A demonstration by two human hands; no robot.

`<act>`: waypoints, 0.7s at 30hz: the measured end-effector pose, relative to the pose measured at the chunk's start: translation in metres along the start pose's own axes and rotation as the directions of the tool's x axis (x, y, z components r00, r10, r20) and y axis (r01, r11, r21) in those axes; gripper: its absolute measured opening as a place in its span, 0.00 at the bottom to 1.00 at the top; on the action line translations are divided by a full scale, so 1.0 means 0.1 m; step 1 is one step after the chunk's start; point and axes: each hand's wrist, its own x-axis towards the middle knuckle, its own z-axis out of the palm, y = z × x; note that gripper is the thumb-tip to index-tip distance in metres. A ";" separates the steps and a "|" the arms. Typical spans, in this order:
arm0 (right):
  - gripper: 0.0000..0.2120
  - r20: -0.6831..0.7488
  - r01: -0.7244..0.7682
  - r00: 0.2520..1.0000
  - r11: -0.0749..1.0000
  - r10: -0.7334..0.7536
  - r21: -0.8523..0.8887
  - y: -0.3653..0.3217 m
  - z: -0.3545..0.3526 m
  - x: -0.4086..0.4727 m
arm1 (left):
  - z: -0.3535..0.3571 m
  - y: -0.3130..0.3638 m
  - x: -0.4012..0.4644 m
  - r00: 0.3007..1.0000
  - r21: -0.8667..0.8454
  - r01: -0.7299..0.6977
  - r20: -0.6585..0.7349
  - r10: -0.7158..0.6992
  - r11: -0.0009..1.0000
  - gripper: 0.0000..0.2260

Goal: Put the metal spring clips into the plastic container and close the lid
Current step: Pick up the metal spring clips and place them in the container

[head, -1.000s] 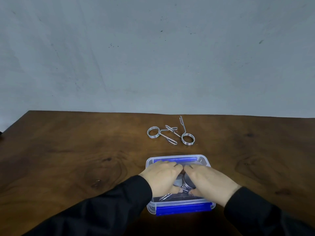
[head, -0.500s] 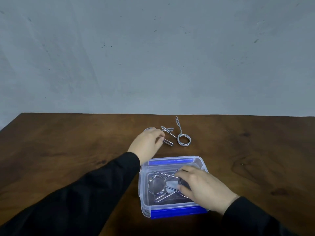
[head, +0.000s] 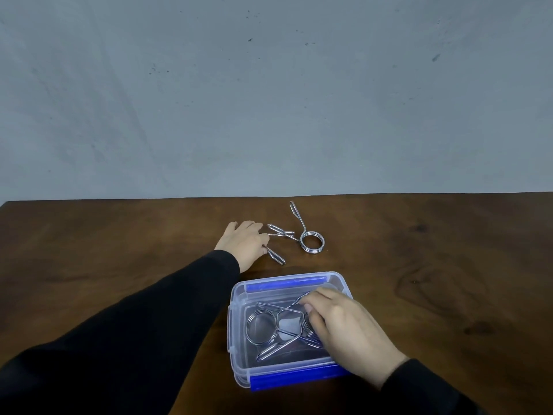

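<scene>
A clear plastic container [head: 237,330] with blue latches stands open on the wooden table near me. Two metal spring clips lie crossed inside; the left clip's coil [head: 261,327] is plain to see. My right hand [head: 344,330] reaches into the container, and its fingers curl around the right clip's coil. Farther back, my left hand [head: 247,244] covers the coil of a loose spring clip [head: 276,256], fingers curled on it, with only the handles sticking out. Another spring clip [head: 312,241] lies free just to the right of it.
The dark wooden table [head: 104,265] runs up to a grey wall [head: 269,100] at the back. My black sleeves cross the near left and near right of the table.
My left hand left the container and reached back onto the left loose clip. My right hand stayed in the container on the clips.
</scene>
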 end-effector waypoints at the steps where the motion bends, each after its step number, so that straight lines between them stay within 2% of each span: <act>1: 0.14 -0.012 -0.001 1.000 1.000 0.001 -0.002 0.00 0.00 0.00 | 0.01 -0.02 -0.03 1.000 -0.007 -0.030 -0.006 0.030 1.000 0.09; 4: 0.14 -0.043 0.000 0.999 1.000 -0.001 -0.010 -0.01 0.00 0.00 | -0.04 -0.09 -0.16 0.992 -0.052 -0.119 -0.046 0.117 0.991 0.09; 8: 0.13 -0.033 0.006 0.999 1.000 -0.007 -0.017 -0.01 0.02 -0.01 | -0.16 -0.15 -0.34 0.983 -0.076 -0.184 -0.033 0.182 0.980 0.09; 13: 0.13 -0.072 -0.012 0.997 1.000 0.014 0.018 -0.04 0.02 -0.01 | -0.37 -0.08 -0.53 0.984 -0.157 -0.178 0.000 0.180 0.971 0.09; 16: 0.22 -0.081 -0.067 0.993 0.985 0.081 0.162 -0.07 -0.09 -0.01 | -0.58 0.01 -0.63 0.970 -0.164 -0.230 -0.115 0.213 0.959 0.08; 19: 0.33 -0.193 -0.052 0.972 0.921 0.135 0.385 -0.04 -0.30 0.09 | -0.78 0.18 -0.72 0.920 -0.140 -0.342 -0.250 0.301 0.929 0.09; 21: 0.36 -0.085 -0.047 0.991 0.866 0.103 0.498 -0.06 -0.52 0.17 | -0.85 0.33 -0.85 0.866 -0.090 -0.426 -0.328 0.377 0.900 0.05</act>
